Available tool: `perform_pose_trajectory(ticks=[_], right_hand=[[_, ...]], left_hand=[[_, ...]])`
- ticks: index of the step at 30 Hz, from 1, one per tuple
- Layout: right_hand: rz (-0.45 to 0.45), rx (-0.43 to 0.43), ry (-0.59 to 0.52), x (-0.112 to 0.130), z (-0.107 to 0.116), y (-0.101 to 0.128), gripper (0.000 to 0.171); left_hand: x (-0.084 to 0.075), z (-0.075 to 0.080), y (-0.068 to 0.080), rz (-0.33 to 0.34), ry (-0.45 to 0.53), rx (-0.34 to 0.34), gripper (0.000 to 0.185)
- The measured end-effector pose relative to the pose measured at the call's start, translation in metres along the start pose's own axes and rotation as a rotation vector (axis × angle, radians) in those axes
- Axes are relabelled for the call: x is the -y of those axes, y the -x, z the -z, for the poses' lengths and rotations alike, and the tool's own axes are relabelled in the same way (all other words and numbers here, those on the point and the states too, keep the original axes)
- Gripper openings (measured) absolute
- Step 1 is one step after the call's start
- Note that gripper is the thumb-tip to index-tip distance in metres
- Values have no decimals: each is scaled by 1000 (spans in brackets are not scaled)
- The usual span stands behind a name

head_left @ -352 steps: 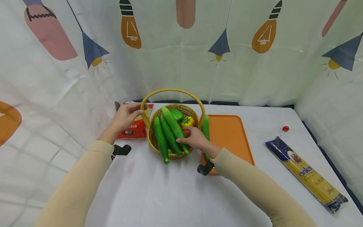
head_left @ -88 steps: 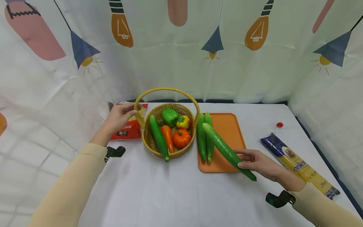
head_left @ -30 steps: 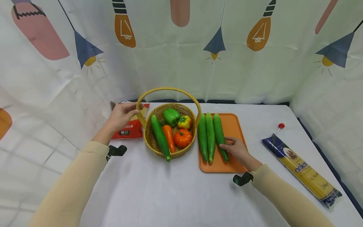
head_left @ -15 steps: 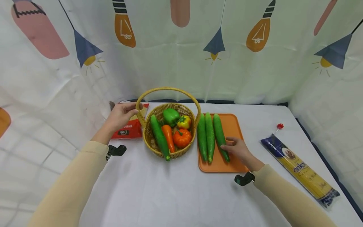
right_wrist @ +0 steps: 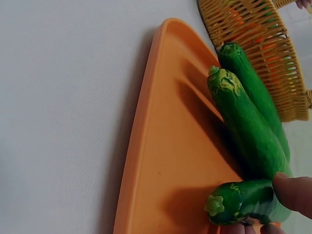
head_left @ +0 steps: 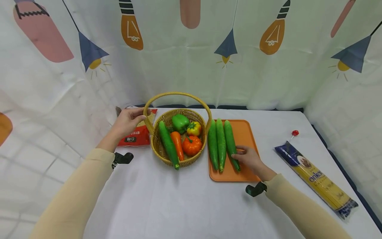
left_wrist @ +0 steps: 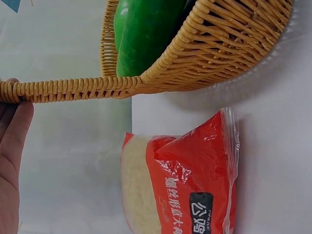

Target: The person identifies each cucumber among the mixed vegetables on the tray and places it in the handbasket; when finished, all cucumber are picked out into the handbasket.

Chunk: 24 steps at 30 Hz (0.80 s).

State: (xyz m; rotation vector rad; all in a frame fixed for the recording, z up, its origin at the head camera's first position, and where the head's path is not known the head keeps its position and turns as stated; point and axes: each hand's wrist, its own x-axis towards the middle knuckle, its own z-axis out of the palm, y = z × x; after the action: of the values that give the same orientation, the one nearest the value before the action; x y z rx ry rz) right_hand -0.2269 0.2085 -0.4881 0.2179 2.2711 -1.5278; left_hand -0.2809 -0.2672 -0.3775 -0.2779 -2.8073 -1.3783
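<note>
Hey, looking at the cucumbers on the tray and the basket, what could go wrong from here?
The right hand touches the rightmost cucumber near its end; nudged, it might roll out of line on the orange tray. One cucumber in the basket overhangs the near rim, so tilting the handle under the left hand could tip it out.

Orange tray (right_wrist: pixel 161 161), three cucumbers (right_wrist: pixel 243 126), fingertips (right_wrist: pixel 295 192) on the nearest, basket (right_wrist: pixel 258 44) behind
</note>
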Motion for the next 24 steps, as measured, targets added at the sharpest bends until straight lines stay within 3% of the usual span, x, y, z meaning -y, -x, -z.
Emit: perform_pose_trajectory(ticks=[24], right_hand=[[-7,2,22,3,11,9,74]], left_hand=[[2,0,-1,-13,-3,4,38]])
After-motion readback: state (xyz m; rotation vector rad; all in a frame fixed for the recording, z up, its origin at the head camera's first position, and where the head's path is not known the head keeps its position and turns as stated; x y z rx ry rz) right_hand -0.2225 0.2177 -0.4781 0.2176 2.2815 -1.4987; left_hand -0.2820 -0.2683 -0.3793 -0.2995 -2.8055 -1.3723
